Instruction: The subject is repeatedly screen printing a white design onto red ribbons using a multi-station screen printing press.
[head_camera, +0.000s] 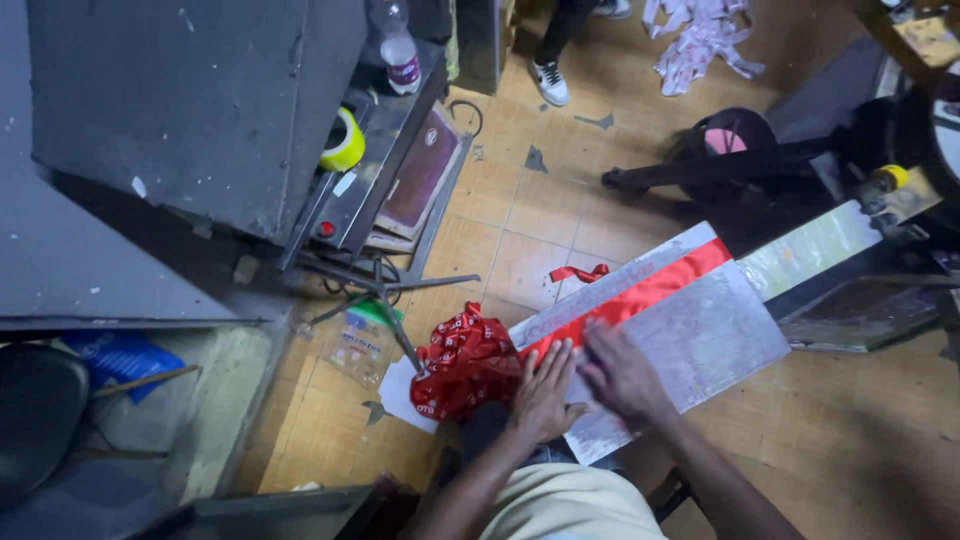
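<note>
Both hands were flat on a grey board (700, 340) that lay across the lap and stuck out to the right over the floor. Left hand (545, 390) sat palm down at the board's near-left corner, fingers extended and slightly spread, gripping nothing, fingertips touching the red ribbon strip (650, 290). Right hand (622, 375) was just beside it, also flat, fingers straight, pressing the board below the ribbon; motion blur there, so I couldn't tell if a fingertip pinched anything.

The ribbon ran along the board's far long edge, beside a white strip (625, 280), from the left corner up to the far-right corner. Off the left end, a bunched heap of red printed ribbon (465, 365) rested on a white sheet (400, 392). A small loose red ribbon piece (580, 272) lay on the floor just past the far edge.

Containers: a clear plastic bag (352, 345) on the floor, contents unclear. A clear bottle (398, 45) and a yellow tape roll (345, 140) stood on the machine's ledge (360, 200) at left.

Floor was tan tile (520, 200). A pile of white strips (700, 40) lay at the far end, near another person's shoe (550, 82).
</note>
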